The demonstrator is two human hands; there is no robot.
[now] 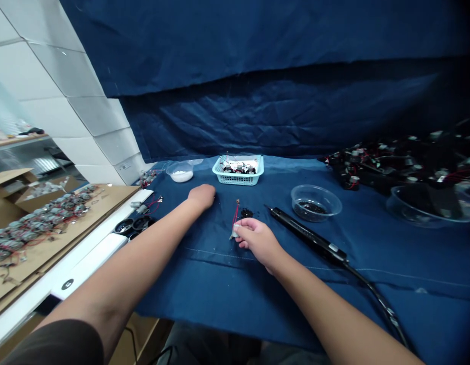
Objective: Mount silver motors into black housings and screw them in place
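My left hand point(202, 196) rests on the blue cloth point(189, 263), its fingers curled under and hidden. Nothing shows in it. My right hand point(257, 241) pinches a small silver component point(233, 234), from which a thin red wire point(235, 214) rises. A small heap of black bits point(246, 213) lies just beyond those fingers. To the right of my right hand lies a black soldering pen point(306, 233), with its cable running toward the lower right.
Farther back stand a teal plastic basket point(238, 171) of wired parts, a small bowl of white powder point(180, 173) and a clear bowl point(315, 203). Black wired assemblies point(402, 162) pile up at right. A cardboard tray point(40, 238) holds several wired motors at left.
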